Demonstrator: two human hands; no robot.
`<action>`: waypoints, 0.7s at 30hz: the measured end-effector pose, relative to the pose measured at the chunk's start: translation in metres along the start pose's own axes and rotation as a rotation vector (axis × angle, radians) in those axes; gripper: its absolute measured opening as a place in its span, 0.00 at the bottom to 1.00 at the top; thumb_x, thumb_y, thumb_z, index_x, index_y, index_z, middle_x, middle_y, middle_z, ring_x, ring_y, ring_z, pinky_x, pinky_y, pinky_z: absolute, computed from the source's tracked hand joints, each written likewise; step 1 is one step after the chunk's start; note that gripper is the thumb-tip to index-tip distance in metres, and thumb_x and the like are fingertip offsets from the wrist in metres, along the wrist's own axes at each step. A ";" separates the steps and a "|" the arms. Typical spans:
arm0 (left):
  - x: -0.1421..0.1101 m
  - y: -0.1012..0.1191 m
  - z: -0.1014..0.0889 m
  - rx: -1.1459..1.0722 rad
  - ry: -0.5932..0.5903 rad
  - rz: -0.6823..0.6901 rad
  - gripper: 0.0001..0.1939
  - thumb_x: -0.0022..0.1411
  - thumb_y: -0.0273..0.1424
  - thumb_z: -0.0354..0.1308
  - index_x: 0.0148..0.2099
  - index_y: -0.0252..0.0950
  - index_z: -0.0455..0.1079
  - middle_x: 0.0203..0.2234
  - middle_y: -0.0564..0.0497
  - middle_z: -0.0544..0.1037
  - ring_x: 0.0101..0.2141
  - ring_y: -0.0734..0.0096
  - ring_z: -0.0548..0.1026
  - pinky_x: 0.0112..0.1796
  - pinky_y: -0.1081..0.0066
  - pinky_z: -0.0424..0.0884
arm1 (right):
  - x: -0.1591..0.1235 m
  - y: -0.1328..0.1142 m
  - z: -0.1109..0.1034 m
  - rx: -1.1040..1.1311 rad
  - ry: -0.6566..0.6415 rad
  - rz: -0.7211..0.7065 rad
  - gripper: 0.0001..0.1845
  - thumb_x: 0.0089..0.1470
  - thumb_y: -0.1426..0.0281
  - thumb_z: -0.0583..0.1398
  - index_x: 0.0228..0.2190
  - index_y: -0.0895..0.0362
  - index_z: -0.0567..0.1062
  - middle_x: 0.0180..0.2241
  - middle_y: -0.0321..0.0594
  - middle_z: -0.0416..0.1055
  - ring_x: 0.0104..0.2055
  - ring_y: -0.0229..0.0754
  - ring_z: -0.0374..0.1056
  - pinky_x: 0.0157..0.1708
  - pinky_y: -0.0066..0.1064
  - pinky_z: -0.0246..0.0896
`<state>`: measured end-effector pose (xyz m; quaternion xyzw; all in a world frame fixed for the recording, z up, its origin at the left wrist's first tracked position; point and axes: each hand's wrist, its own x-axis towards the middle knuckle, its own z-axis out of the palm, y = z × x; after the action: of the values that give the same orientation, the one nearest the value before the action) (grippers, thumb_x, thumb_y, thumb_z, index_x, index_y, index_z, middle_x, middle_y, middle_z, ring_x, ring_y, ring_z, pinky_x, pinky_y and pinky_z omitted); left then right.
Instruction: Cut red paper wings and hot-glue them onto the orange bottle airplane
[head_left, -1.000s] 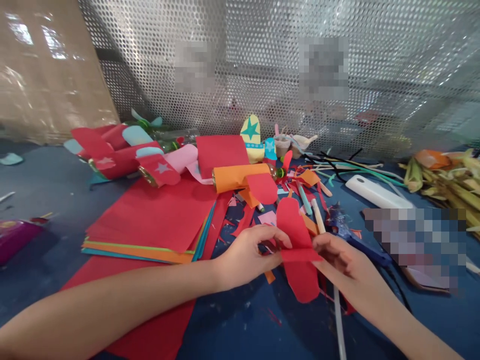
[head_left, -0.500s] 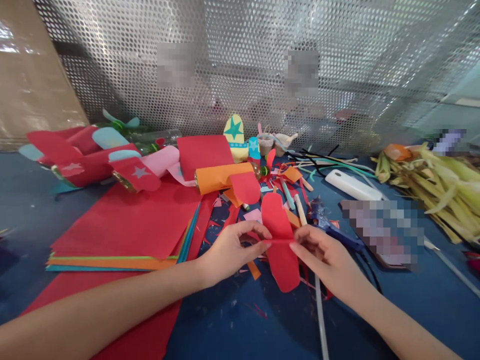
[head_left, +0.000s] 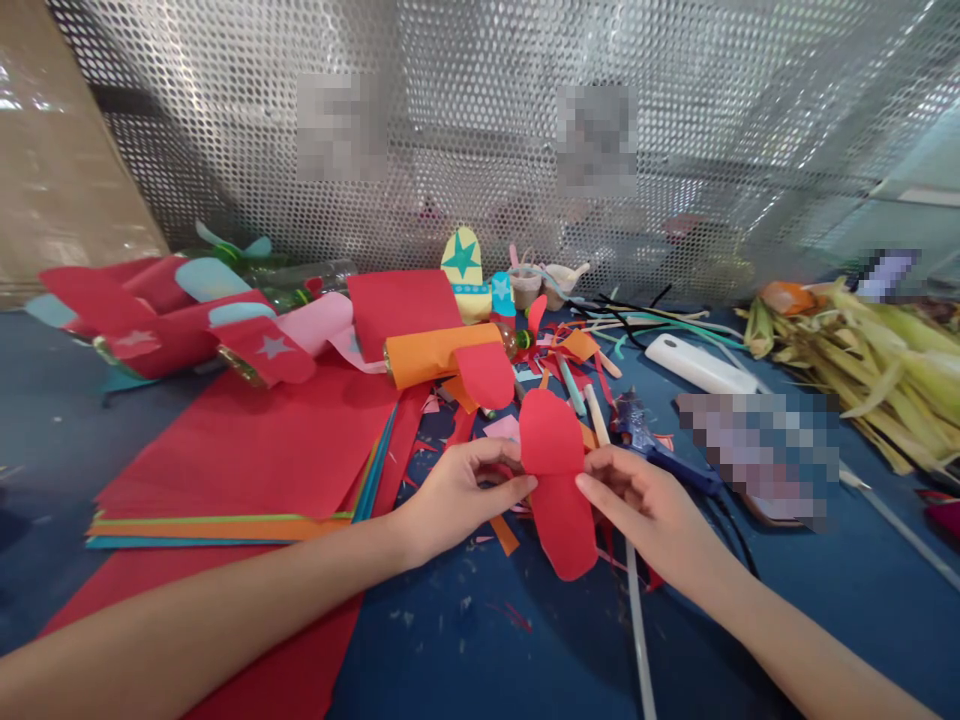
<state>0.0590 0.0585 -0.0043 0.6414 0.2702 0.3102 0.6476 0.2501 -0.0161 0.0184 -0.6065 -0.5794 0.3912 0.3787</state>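
Both of my hands hold a long red paper piece with rounded ends, over the table. A crease runs across its middle, between my hands. My left hand pinches the left edge at that crease, thumb in front and fingers behind. On the opposite edge, my right hand grips it the same way. Just beyond lies a bottle wrapped in orange paper, with a rounded red flap on its side. A blue glue gun rests to the right of the red piece.
Stacked coloured paper sheets lie at left, below red paper-covered bottle models. Paper scraps litter the middle. To the right are a phone, a white tool and dried corn husks. A perforated metal panel stands behind.
The raised fold across the red paper piece has flattened to a thin crease line. Both hands keep their pinch on the edges. The view has shifted slightly.
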 end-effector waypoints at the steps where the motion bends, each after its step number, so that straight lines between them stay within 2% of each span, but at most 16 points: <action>1: -0.001 0.000 0.000 0.033 -0.004 -0.003 0.07 0.57 0.32 0.61 0.37 0.33 0.74 0.33 0.49 0.78 0.35 0.69 0.76 0.41 0.68 0.73 | 0.000 0.000 0.000 -0.012 0.005 -0.002 0.10 0.56 0.60 0.56 0.32 0.54 0.69 0.27 0.35 0.69 0.28 0.37 0.68 0.27 0.27 0.66; 7: -0.002 0.001 0.001 0.041 0.006 -0.039 0.10 0.54 0.33 0.63 0.38 0.32 0.75 0.34 0.47 0.79 0.34 0.67 0.76 0.39 0.67 0.74 | -0.001 -0.002 -0.001 -0.008 0.023 -0.034 0.10 0.56 0.61 0.57 0.27 0.54 0.68 0.24 0.33 0.67 0.26 0.37 0.66 0.26 0.27 0.64; 16: 0.001 0.001 0.000 -0.100 0.005 -0.048 0.10 0.55 0.34 0.64 0.38 0.33 0.74 0.35 0.48 0.79 0.35 0.68 0.77 0.41 0.66 0.75 | -0.001 -0.002 0.001 0.071 -0.038 -0.005 0.09 0.54 0.62 0.58 0.34 0.54 0.69 0.30 0.38 0.72 0.32 0.39 0.70 0.31 0.29 0.68; 21: 0.001 0.000 -0.001 -0.099 0.002 -0.043 0.12 0.55 0.36 0.64 0.38 0.33 0.74 0.34 0.48 0.78 0.37 0.65 0.77 0.42 0.65 0.74 | -0.001 -0.001 0.001 0.083 -0.027 -0.009 0.10 0.55 0.61 0.57 0.34 0.54 0.70 0.29 0.37 0.72 0.31 0.40 0.71 0.31 0.29 0.69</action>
<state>0.0591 0.0599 -0.0039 0.6023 0.2688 0.3098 0.6848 0.2484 -0.0172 0.0188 -0.5822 -0.5705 0.4214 0.3974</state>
